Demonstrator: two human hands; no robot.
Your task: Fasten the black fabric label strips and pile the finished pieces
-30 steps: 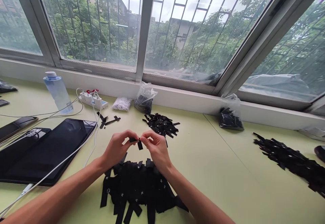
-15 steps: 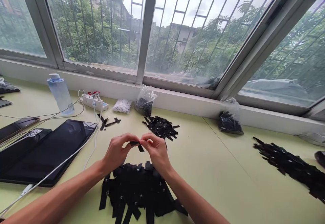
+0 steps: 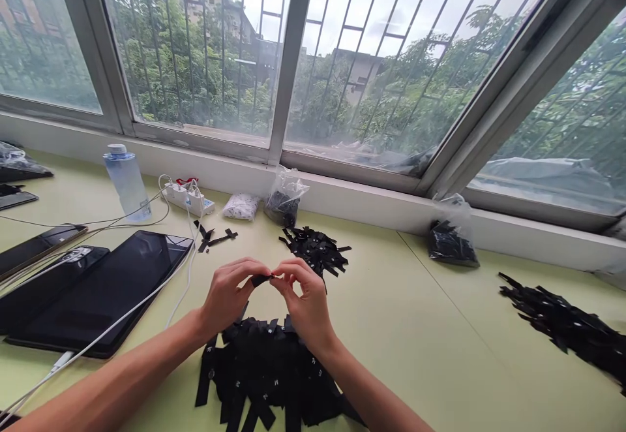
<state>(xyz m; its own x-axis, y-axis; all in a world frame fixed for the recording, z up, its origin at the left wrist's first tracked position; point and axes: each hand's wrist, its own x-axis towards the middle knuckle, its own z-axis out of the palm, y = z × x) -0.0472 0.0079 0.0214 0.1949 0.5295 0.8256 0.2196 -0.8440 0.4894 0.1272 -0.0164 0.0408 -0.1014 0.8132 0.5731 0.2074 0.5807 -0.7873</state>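
A short black fabric strip (image 3: 259,280) is pinched between the fingers of my left hand (image 3: 229,292). My right hand (image 3: 306,298) meets it fingertip to fingertip, its thumb and forefinger closed at the strip's right end. Whatever small piece lies between the touching fingertips is too small to make out. Below both hands spreads a big heap of black strips (image 3: 268,373), several marked with small white letters. Just beyond the right hand lies a smaller pile of black strips (image 3: 320,249) with pale dots.
Left of my arms lie a tablet (image 3: 107,295), phones and white cables. A water bottle (image 3: 127,184), a power strip (image 3: 188,197), a white packet (image 3: 241,207) and two clear bags (image 3: 283,203) line the window side. Another long pile of black strips (image 3: 567,321) lies at right.
The strip no longer hangs down between the hands; it now lies along the left fingers. My right fingers have shifted slightly, and the whole view has moved a little.
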